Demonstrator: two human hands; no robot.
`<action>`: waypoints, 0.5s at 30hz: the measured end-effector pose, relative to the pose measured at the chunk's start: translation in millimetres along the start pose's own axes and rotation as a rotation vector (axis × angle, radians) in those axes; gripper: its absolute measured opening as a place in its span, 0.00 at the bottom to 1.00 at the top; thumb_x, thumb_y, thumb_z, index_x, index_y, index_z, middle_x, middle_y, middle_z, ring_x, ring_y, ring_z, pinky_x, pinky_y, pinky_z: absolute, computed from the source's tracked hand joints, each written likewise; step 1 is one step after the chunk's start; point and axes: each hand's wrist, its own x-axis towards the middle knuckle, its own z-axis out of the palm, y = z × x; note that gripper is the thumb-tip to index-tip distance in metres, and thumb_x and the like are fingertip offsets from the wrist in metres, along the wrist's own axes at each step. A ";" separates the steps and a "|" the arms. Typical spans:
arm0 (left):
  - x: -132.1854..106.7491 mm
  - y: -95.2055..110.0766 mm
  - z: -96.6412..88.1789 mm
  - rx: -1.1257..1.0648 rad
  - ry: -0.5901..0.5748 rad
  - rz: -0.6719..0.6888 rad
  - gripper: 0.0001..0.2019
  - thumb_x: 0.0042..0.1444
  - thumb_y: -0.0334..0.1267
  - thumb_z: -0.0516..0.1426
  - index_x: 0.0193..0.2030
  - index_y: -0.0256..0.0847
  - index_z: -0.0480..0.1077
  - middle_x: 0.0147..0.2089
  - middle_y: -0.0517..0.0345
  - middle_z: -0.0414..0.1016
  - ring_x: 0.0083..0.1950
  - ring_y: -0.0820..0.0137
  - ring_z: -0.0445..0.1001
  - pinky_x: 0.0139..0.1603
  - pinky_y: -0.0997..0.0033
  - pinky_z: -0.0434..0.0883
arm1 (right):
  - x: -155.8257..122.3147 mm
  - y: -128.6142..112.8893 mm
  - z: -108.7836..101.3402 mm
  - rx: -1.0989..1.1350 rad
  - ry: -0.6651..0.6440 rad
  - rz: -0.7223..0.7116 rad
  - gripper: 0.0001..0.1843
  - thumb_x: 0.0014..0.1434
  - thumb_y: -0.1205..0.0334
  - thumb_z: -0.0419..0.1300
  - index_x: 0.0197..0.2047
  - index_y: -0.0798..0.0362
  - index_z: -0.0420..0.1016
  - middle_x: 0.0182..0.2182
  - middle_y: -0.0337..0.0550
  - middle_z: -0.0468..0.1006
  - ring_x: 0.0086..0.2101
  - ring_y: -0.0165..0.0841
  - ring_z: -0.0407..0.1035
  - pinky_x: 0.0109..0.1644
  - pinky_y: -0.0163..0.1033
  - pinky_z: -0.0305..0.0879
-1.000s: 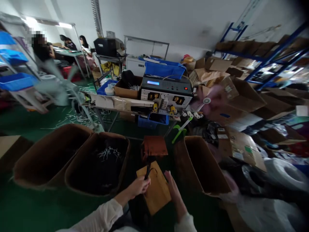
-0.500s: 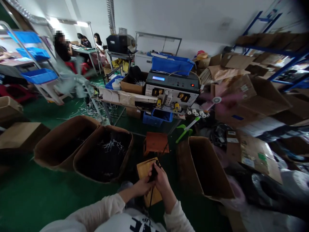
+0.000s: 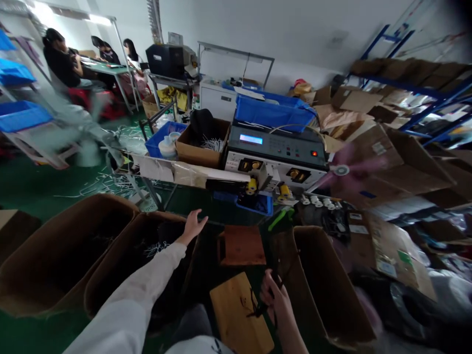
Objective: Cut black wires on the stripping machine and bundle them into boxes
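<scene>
Green floor (image 3: pixel 33 337) below, and look: right hand (image 3: pixel 277 297) curls round dark wires (image 3: pixel 261 309) beside the wooden board (image 3: pixel 236 314), strands straggling, no single long axis; left hand (image 3: pixel 193 227), fingers spread, nothing seen in them, well leftward by a carton (image 3: pixel 158 215).

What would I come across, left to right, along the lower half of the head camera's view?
Leftmost open carton → the person's left hand, empty → reddish stool → right hand, holding dark strands → tall open carton.
</scene>
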 end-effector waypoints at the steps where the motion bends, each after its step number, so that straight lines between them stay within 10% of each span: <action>1: 23.9 3.0 3.1 -0.013 0.015 0.005 0.33 0.41 0.43 0.65 0.54 0.36 0.63 0.64 0.40 0.56 0.69 0.53 0.46 0.68 0.56 0.46 | 7.9 3.9 4.3 0.002 0.040 -0.001 0.19 0.45 0.50 0.68 0.33 0.52 0.67 0.16 0.27 0.56 0.14 0.18 0.44 0.16 0.27 0.39; 8: 103.2 29.9 98.4 -0.191 -0.234 0.003 0.40 0.37 0.44 0.68 0.57 0.33 0.60 0.54 0.42 0.69 0.59 0.60 0.65 0.59 0.63 0.59 | 47.9 24.0 33.3 0.011 0.180 -0.001 0.20 0.44 0.47 0.68 0.34 0.52 0.69 0.15 0.27 0.59 0.13 0.19 0.45 0.15 0.28 0.40; 15: 62.4 33.9 145.0 -0.264 -0.471 -0.079 0.24 0.54 0.59 0.48 0.28 0.38 0.67 0.22 0.60 0.65 0.31 0.69 0.71 0.40 0.69 0.65 | 59.9 25.2 23.1 -0.027 0.233 0.047 0.23 0.41 0.44 0.68 0.32 0.52 0.70 0.14 0.28 0.61 0.12 0.19 0.45 0.15 0.29 0.42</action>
